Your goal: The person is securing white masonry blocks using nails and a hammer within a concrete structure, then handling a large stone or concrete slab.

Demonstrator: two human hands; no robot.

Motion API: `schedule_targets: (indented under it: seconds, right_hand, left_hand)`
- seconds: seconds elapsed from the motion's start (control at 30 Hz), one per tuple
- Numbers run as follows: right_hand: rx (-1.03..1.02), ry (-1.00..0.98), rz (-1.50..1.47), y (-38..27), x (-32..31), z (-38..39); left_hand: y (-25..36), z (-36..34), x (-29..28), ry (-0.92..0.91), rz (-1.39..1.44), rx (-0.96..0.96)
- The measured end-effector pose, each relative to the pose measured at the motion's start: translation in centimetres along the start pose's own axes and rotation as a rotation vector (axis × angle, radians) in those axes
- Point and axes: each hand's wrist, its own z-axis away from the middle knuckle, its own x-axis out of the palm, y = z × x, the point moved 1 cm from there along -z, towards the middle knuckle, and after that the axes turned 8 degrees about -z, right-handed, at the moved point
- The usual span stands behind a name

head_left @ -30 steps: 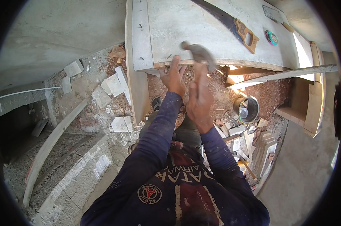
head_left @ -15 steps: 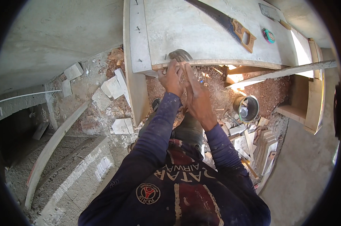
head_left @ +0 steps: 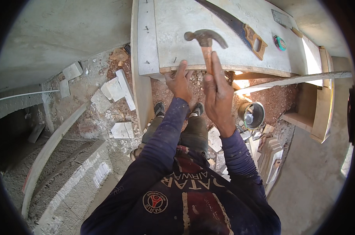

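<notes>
My right hand (head_left: 218, 96) is closed around the wooden handle of a claw hammer (head_left: 205, 38). The hammer's metal head is raised over the pale board (head_left: 232, 58), its claw pointing right. At the board's near edge rests my left hand (head_left: 179, 85), index finger stretched up over the rim and thumb apart; it holds no tool. Just beyond that fingertip a nail (head_left: 175, 60) stands up from the board. More nails (head_left: 147, 28) stick up along the strip on the board's left side.
On the board lie a handsaw (head_left: 248, 35) and a teal tape measure (head_left: 279, 43). A long wooden strip (head_left: 295, 80) crosses at the right, above a bucket (head_left: 252, 115). Broken tile pieces (head_left: 113, 89) and rubble cover the ground around my feet.
The hammer has risen off the board's near edge and turned, its head now clear of the surface. My right hand has drawn apart from my left, which stays near the edge.
</notes>
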Motion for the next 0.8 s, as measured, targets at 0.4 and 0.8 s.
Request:
schedule_targets:
  seconds: [0.4,0.8]
  right_hand:
    - [0.039,0.04,0.002,-2.4,-1.0,-1.4]
    - [-0.205,-0.1,0.228,1.5,0.3,-0.8]
  left_hand:
    - [-0.5,-0.1,0.1,-0.04,0.042,0.048]
    - [-0.2,0.6,0.6,0.051,0.044,-0.009]
